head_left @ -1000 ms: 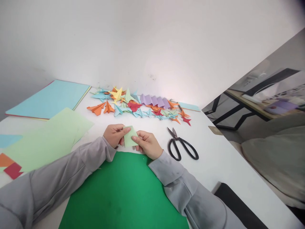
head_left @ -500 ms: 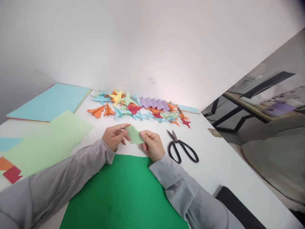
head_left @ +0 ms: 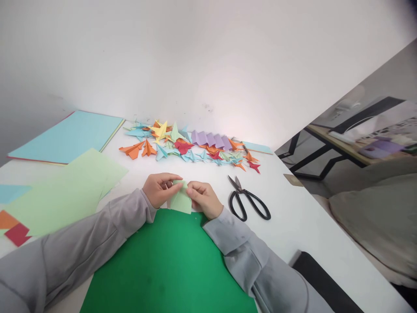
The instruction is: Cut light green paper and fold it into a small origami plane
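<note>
A small light green paper piece (head_left: 181, 201) is held upright between both hands, just beyond the far edge of a large green sheet (head_left: 169, 265). My left hand (head_left: 161, 189) pinches its upper left part between thumb and fingers. On the right side, my right hand (head_left: 205, 199) grips the paper's upper edge with thumb and fingertips. Behind the hands lie many folded paper shapes, among them a yellow one (head_left: 159, 130), an orange one (head_left: 132, 150) and a pleated purple one (head_left: 211, 139).
Black-handled scissors (head_left: 241, 198) lie partly open to the right. Light blue sheets (head_left: 68, 137) and light green sheets (head_left: 65, 191) cover the left, with red scraps (head_left: 18, 234) nearby. A black object (head_left: 322, 278) sits at the lower right.
The light green piece has turned and moved slightly lower, now standing more upright. My hands have come closer together, and my left fingers have closed onto the paper.
</note>
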A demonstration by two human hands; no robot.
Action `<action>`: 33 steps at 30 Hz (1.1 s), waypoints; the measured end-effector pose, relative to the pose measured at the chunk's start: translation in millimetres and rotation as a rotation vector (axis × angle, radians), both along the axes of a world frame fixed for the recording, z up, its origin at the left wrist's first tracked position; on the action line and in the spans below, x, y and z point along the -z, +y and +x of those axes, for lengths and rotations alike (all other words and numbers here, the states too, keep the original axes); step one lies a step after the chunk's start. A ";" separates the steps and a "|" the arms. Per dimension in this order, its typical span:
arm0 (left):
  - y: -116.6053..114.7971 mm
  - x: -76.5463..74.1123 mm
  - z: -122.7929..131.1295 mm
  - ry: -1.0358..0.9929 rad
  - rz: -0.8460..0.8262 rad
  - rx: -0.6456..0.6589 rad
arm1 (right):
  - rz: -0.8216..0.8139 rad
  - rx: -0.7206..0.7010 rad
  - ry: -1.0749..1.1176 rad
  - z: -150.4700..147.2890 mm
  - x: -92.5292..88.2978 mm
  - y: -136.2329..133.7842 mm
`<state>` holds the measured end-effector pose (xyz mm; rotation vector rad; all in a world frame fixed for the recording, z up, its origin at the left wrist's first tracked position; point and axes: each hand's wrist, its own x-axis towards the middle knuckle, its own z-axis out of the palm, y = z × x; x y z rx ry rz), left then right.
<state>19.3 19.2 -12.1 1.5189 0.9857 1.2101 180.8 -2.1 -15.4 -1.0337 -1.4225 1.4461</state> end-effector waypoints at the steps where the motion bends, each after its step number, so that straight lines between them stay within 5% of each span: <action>1: -0.4 0.5 0.4 0.002 -0.003 0.008 | 0.008 0.008 0.004 -0.1 1.6 0.4; 17: 6.9 2.4 -2.5 0.017 0.018 0.022 | 0.024 -0.013 0.080 -0.9 10.9 8.8; 33: 8.3 -0.1 -1.8 -0.055 -0.145 0.073 | 0.061 0.059 -0.038 -2.9 4.6 7.2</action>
